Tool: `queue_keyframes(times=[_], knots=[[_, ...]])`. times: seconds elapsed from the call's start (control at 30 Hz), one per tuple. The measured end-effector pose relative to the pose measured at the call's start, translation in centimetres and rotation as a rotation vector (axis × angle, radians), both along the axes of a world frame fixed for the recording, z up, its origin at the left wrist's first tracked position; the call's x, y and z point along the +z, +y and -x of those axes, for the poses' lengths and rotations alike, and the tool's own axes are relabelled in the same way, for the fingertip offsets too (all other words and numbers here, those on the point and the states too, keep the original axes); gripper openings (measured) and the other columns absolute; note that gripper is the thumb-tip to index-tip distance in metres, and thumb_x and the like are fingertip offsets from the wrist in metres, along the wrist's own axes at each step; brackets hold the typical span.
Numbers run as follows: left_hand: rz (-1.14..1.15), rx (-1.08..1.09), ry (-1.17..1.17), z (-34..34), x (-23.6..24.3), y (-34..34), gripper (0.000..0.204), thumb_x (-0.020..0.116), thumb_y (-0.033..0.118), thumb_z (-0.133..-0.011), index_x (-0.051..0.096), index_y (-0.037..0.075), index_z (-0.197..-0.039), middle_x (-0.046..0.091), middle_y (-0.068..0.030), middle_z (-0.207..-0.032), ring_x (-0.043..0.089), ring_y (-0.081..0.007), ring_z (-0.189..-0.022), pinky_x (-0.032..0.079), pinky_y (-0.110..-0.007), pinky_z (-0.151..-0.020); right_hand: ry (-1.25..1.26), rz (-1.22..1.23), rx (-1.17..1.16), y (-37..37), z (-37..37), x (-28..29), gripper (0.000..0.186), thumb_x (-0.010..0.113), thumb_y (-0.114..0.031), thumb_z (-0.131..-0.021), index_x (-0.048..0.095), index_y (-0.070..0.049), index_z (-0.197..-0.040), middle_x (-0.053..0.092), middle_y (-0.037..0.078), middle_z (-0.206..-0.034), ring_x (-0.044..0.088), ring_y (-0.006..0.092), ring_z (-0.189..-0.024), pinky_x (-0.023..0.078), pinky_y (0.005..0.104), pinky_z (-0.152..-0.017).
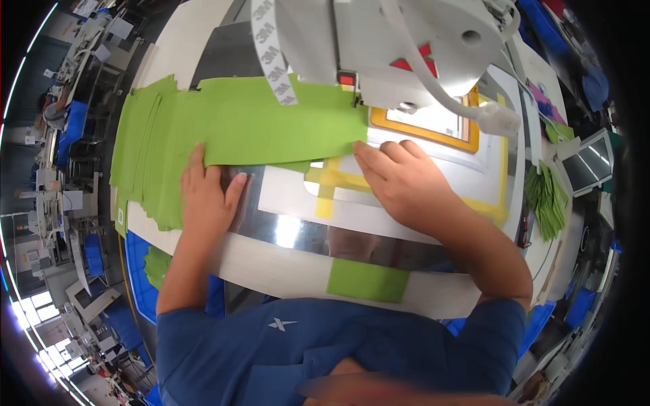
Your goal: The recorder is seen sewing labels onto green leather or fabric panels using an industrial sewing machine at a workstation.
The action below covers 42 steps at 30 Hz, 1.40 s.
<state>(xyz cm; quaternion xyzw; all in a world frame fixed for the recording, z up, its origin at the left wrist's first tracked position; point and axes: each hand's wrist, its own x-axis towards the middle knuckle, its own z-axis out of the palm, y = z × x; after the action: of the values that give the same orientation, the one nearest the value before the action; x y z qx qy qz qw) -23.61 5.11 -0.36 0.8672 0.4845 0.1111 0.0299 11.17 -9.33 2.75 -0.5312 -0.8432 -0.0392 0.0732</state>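
A long green fabric panel point(271, 125) lies across the worktable, its right end beneath the head of a sewing machine point(406, 47). My left hand point(206, 199) rests flat with fingers apart, at the near left edge of this panel beside the pile of green fabric pieces point(145, 149). At the panel's near right corner my right hand point(406, 183) has thumb and fingers closed in a pinch on the fabric edge. Just beyond that hand is an orange-yellow rectangular frame point(440, 141), partly under the machine head. Part of another green piece shows below the panel's near edge.
A white sheet edged with yellow tape point(325, 199) lies on the shiny metal plate point(284, 227). A small green piece point(369, 281) sits at the near table edge. A printed white tape point(271, 51) and a cable hang from the machine. Green strips point(545, 203) hang at right.
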Motion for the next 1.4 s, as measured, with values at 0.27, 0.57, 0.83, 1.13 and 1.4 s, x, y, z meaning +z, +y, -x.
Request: queue_keyframes(times=[0.27, 0.57, 0.83, 1.13, 1.4], knots=[[-0.302, -0.229, 0.175, -1.6, 1.8, -1.5, 0.048, 0.076, 0.038, -0.093, 0.071, 0.0, -0.123, 0.054, -0.0201, -0.156, 0.047, -0.0438, -0.146, 0.035, -0.056, -0.119, -0.115, -0.1, -0.04, -0.1, 0.2, -1.0, 0.032, 0.064, -0.015, -0.088, 0.078, 0.003, -0.11, 0.067, 0.014, -0.137, 0.055, 0.0211, -0.09, 0.044, 0.0333, -0.08], [-0.189, -0.255, 0.191, -3.7, 1.7, 0.2, 0.054, 0.07, 0.037, -0.099, 0.064, -0.006, -0.131, 0.056, -0.0197, -0.156, 0.05, -0.0425, -0.143, 0.037, -0.054, -0.117, -0.234, -0.194, -0.171, -2.6, -2.5, -0.9, 0.03, 0.063, -0.016, -0.088, 0.078, 0.002, -0.105, 0.068, 0.015, -0.135, 0.056, 0.0223, -0.09, 0.043, 0.0346, -0.076], [-0.104, -0.445, 0.207, -10.2, 2.7, 1.4, 0.062, 0.067, 0.043, -0.1, 0.06, -0.005, -0.138, 0.048, -0.0198, -0.163, 0.047, -0.043, -0.145, 0.036, -0.054, -0.119, -0.279, -0.17, -0.327, -6.7, -5.6, -1.0, 0.033, 0.062, -0.012, -0.087, 0.077, 0.005, -0.111, 0.07, 0.012, -0.131, 0.056, 0.0225, -0.089, 0.043, 0.0365, -0.076], [-0.054, -0.608, 0.163, -15.9, 3.0, -1.0, 0.053, 0.074, 0.034, -0.095, 0.062, -0.006, -0.129, 0.048, -0.0289, -0.159, 0.048, -0.0464, -0.144, 0.038, -0.055, -0.119, -0.276, -0.195, -0.537, -10.9, -9.0, -1.0, 0.033, 0.062, -0.008, -0.086, 0.075, 0.006, -0.112, 0.07, 0.01, -0.128, 0.06, 0.0223, -0.096, 0.045, 0.0369, -0.082], [0.109, -0.836, 0.146, -15.9, 2.3, -4.2, 0.085, 0.081, 0.048, -0.088, 0.052, -0.005, -0.149, 0.048, -0.0298, -0.159, 0.047, -0.045, -0.148, 0.035, -0.057, -0.123, -0.196, -0.105, -0.612, -11.4, -9.2, -1.4, 0.032, 0.064, -0.011, -0.091, 0.074, 0.005, -0.116, 0.07, 0.011, -0.136, 0.064, 0.027, -0.109, 0.049, 0.04, -0.095]])
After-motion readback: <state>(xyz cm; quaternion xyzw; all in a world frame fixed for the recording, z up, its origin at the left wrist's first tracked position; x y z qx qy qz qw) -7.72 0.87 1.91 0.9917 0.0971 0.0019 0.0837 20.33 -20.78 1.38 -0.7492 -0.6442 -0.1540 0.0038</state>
